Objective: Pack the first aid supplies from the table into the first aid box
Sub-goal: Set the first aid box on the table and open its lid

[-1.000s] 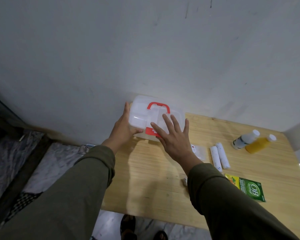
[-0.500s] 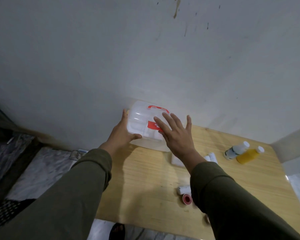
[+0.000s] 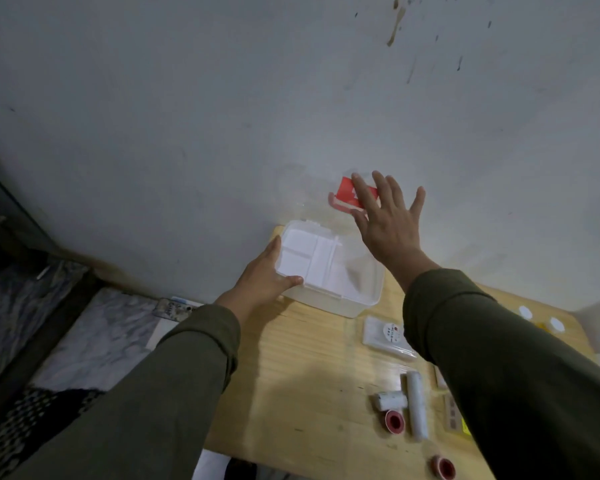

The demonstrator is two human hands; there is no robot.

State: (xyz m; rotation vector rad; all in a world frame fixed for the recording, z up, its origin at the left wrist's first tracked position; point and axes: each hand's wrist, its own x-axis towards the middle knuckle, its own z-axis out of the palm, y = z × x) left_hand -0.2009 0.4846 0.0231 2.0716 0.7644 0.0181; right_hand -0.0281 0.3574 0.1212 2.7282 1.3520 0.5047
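Observation:
The white first aid box stands at the table's far left corner against the wall. Its clear lid, with a red handle, is swung up against the wall. Inside lies a white divided tray. My left hand grips the box's left side, thumb on the front rim. My right hand is flat with fingers spread, pressed on the raised lid. On the table lie a flat white packet, two white bandage rolls, and two red tape rolls.
The wooden table ends at the left just past the box, with marble floor below. Two white bottle caps show at the far right behind my right sleeve. A small carton is partly hidden by that sleeve.
The lid has swung from closed to fully up against the wall, pushed by my right hand. My left hand stays on the box's left side. The view has tilted down toward the table.

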